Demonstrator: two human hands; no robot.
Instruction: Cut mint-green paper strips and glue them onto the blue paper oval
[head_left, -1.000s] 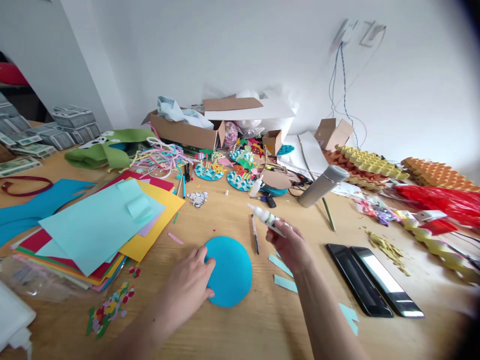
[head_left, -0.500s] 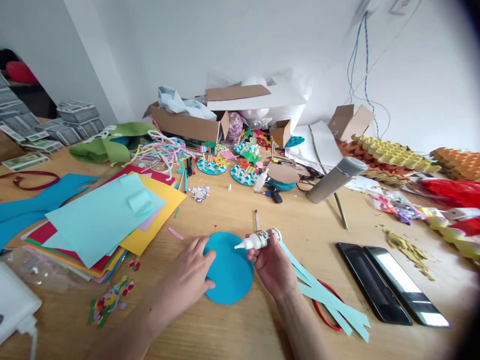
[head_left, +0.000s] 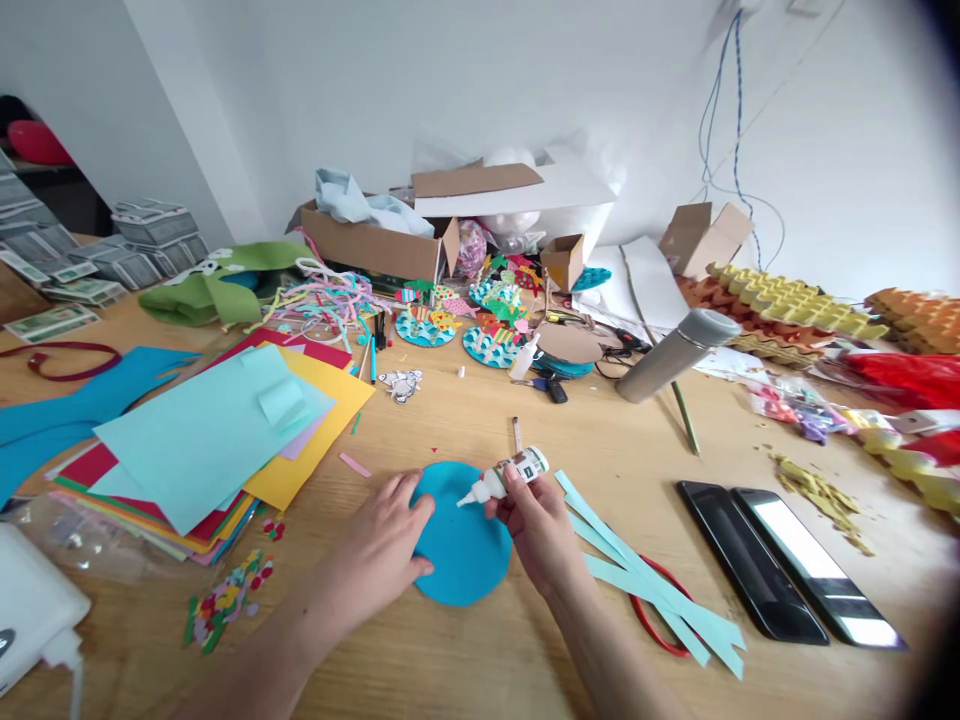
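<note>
A blue paper disc lies on the wooden table in front of me. My left hand rests on its left edge, fingers apart, thumb and fingertips on the paper. In my right hand is a white glue bottle, tilted with its nozzle pointing down and left over the disc's upper part. Whether the tip touches the paper I cannot tell. Right of that hand lie light-blue paper strips across red-handled scissors.
Stacked coloured paper and paper scraps lie left. Two black phones are at right. Decorated discs, a grey flask and cardboard boxes stand farther back.
The glue bottle has tilted more steeply, its nozzle moving left and slightly down over the disc. My right hand has turned with it. My left hand has barely moved.
</note>
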